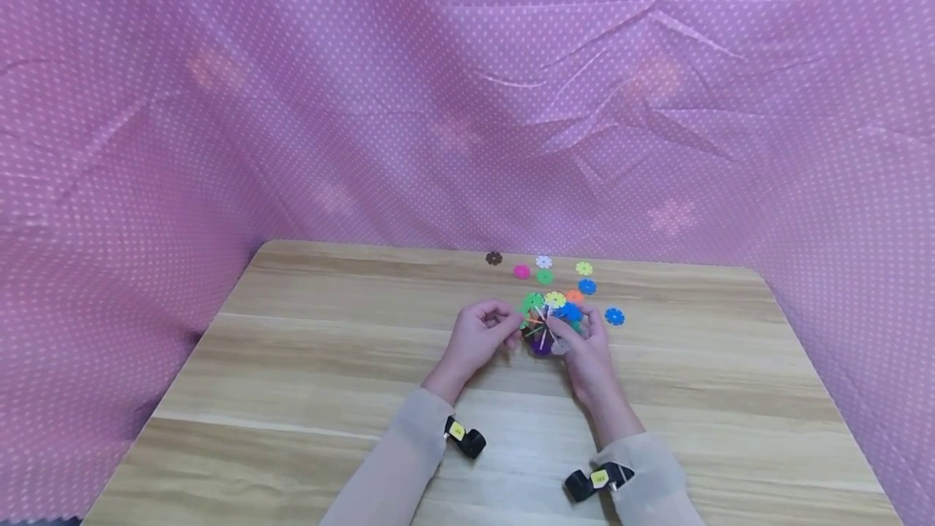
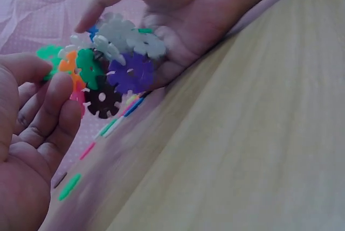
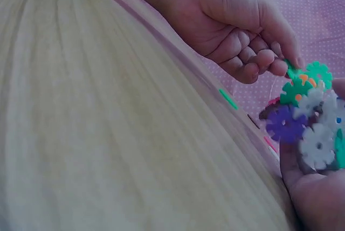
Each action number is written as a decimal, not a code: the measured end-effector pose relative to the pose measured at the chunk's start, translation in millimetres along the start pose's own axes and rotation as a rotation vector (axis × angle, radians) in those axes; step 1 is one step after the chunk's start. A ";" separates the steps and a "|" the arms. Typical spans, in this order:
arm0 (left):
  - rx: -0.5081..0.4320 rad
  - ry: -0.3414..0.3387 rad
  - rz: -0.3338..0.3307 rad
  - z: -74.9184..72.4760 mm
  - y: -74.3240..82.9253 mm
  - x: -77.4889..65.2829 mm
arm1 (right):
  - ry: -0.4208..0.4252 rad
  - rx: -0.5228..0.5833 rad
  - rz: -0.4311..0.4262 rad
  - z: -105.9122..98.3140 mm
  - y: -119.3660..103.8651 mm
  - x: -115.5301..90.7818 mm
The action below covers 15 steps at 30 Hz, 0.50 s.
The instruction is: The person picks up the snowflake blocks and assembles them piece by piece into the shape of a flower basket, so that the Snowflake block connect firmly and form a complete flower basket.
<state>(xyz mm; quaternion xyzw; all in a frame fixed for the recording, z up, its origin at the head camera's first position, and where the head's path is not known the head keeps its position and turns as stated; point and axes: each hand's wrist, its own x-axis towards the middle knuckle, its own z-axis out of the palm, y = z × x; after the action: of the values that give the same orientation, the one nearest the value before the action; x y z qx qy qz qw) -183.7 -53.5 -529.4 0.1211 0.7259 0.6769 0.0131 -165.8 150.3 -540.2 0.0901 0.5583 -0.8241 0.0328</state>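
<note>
1. So the thing in play is a ball-ish cluster of notched plastic flower discs (image 2: 97, 77), sitting between both hands over the wood-grain table (image 1: 307, 347). Can't tell if its underside touches the wood.

2. Right hand (image 1: 590, 355) is grasping the cluster, thumb across one side; the other fingers are partly hidden behind it. Left hand (image 1: 478, 339) has thumb and index pinching a green disc (image 2: 48, 57) at the cluster's edge.

3. Weight: I'd guess next to nothing. They look like thin plastic, so even the whole bunch should be easy one-handed.

4. Feel: each disc is probably stiff with a tiny bit of flex, and a bit slick. I wouldn't expect breakage so much as slots popping loose if you squeeze hard or twist.

5. Where to grab the bunch: cup it wide like the right hand does, spreading pressure over several discs, e.g. the white disc (image 3: 312, 155) and purple disc (image 2: 140, 75). Don't hang it all off one outer petal.

6. Single discs: pinch the flat faces near the rim, notches left free, and push straight along the slot.

7. Loose ones like the blue disc (image 1: 614, 316) and brown disc (image 1: 493, 258) lie flat, so they're likely fiddly; a fingernail under the rim should help.
</note>
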 end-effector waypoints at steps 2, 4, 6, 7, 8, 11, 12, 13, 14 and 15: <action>-0.030 0.014 -0.012 -3.8 0.6 1.0 | 0.005 0.006 0.000 0.5 -1.2 0.2; -0.047 0.035 -0.015 -9.0 0.0 2.8 | 0.006 0.016 0.001 0.2 -1.2 1.5; -0.033 0.077 -0.016 -15.5 -1.1 4.6 | 0.009 0.032 0.000 -0.4 -1.5 2.5; -0.010 0.101 -0.014 -18.9 -1.6 5.5 | 0.011 0.044 -0.001 -0.9 -1.4 2.9; 0.024 0.130 -0.012 -22.4 -2.2 6.3 | 0.013 0.054 -0.002 -1.4 -1.5 3.3; 0.175 0.199 -0.015 -33.1 -4.0 8.5 | 0.019 0.067 0.002 -2.7 -1.8 4.2; 0.229 0.210 -0.013 -36.5 -4.6 8.9 | 0.018 0.072 0.003 -2.9 -2.0 4.4; 0.288 0.213 -0.015 -39.7 -5.0 9.3 | 0.017 0.075 0.007 -3.0 -2.1 4.5; 0.345 0.210 -0.013 -42.6 -5.3 9.8 | 0.014 0.077 0.009 -2.8 -2.6 4.6; 0.396 0.200 -0.009 -45.0 -5.3 10.2 | 0.014 0.079 0.011 -2.5 -2.9 4.7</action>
<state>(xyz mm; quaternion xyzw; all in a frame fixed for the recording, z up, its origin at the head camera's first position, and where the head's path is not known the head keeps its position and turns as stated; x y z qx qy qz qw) -202.7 -95.9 -529.4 0.0503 0.8429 0.5298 -0.0797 -170.5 153.9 -539.3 0.1002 0.5250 -0.8446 0.0295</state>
